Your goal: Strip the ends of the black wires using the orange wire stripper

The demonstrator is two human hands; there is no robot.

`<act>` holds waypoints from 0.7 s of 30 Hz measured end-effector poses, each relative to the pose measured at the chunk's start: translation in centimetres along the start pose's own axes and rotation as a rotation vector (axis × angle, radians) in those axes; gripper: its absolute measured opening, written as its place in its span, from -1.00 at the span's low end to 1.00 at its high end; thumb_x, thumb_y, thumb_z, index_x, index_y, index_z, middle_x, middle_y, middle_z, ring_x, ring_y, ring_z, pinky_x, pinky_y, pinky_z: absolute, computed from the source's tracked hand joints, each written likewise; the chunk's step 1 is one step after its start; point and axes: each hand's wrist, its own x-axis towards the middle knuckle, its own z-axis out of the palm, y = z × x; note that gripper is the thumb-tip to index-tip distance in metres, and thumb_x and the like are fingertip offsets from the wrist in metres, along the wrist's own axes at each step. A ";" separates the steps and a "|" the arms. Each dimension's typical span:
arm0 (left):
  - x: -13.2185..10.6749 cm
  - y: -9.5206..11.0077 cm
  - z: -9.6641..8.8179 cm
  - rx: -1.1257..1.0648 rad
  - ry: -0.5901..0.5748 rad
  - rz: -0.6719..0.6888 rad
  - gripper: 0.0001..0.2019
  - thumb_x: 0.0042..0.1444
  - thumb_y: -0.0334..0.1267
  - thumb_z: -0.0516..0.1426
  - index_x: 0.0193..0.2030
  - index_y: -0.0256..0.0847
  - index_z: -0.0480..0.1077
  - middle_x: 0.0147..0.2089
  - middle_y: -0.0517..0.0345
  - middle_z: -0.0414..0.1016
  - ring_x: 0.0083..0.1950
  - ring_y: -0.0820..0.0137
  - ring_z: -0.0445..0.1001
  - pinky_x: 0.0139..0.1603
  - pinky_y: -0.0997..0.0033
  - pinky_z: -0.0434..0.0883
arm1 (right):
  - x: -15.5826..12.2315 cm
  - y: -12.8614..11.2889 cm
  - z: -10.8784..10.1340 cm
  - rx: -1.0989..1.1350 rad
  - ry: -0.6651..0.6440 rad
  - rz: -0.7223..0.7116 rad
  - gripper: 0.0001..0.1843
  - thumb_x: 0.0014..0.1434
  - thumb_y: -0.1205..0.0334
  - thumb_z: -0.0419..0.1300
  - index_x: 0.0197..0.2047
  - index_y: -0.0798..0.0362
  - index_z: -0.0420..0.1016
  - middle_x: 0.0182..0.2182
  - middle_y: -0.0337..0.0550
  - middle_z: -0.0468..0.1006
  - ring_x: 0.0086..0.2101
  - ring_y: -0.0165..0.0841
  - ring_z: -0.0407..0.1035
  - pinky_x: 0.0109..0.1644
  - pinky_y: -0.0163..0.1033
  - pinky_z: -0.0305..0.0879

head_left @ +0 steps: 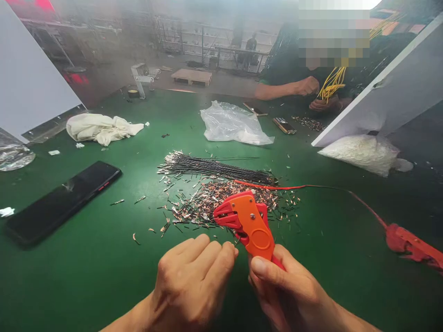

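Observation:
My right hand is closed round the handles of an orange and red wire stripper, its jaws pointing up and left. Just left of the tool, my left hand is closed, thumb and forefinger pinched together. A short dark end of what looks like a thin black wire shows between those fingertips and the tool; the rest is hidden by the hand. Beyond the tool lies a heap of short wire offcuts with bare copper ends. Behind the heap is a bundle of black wires with metal terminals at the left end.
A black phone lies left, a white cloth behind it. A clear plastic bag lies at the back. A red strip runs right towards another red tool. Across the table, a person's hands hold yellow wires.

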 end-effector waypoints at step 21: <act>0.0 -0.6 -0.1 0.035 -0.048 0.060 -0.87 0.18 -0.49 0.10 -0.18 -0.36 0.47 -0.57 0.16 0.29 -0.49 0.40 0.13 -0.52 0.45 0.12 | -0.2 -2.2 0.2 0.288 -0.015 -0.232 -0.76 0.11 0.19 0.31 -0.16 0.13 0.53 -0.31 -0.14 0.52 -0.27 -0.33 0.40 -0.10 -0.21 0.32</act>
